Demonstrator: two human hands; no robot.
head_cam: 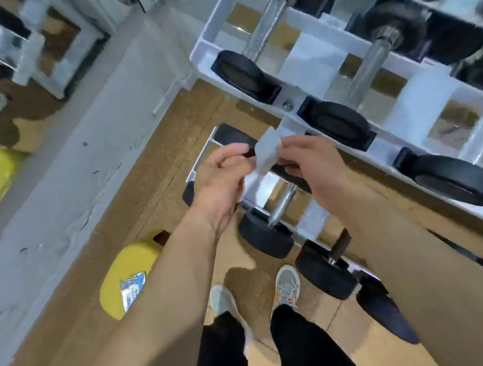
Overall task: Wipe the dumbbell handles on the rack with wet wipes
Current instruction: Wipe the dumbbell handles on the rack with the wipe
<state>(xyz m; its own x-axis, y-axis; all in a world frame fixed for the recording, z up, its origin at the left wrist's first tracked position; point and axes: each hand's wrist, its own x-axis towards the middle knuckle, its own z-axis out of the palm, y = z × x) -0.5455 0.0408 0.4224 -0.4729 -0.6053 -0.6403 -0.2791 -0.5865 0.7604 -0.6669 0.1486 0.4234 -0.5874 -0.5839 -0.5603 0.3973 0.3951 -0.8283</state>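
A tan, cork-like floor ran along a mirrored wall, and the white rack (315, 68) of black-ended dumbbells stood to the right. Both bare forearms reached forward, the hands close together above the rack's lowest tier. The left hand (221, 183) and the right hand (313, 168) each pinched an edge of a white wet wipe (265, 153) between thumb and curled fingers, holding it above a chrome dumbbell handle (283, 204). A yellow stool (126, 262) bearing a wipes packet (133, 290) stood beside the left forearm.

A white metal rack (315, 66), black rubber-headed dumbbells (339, 123) with chrome handles (365, 76), a thin white wet wipe (266, 151), a round yellow stool (126, 262), a speckled brown floor (182, 119).
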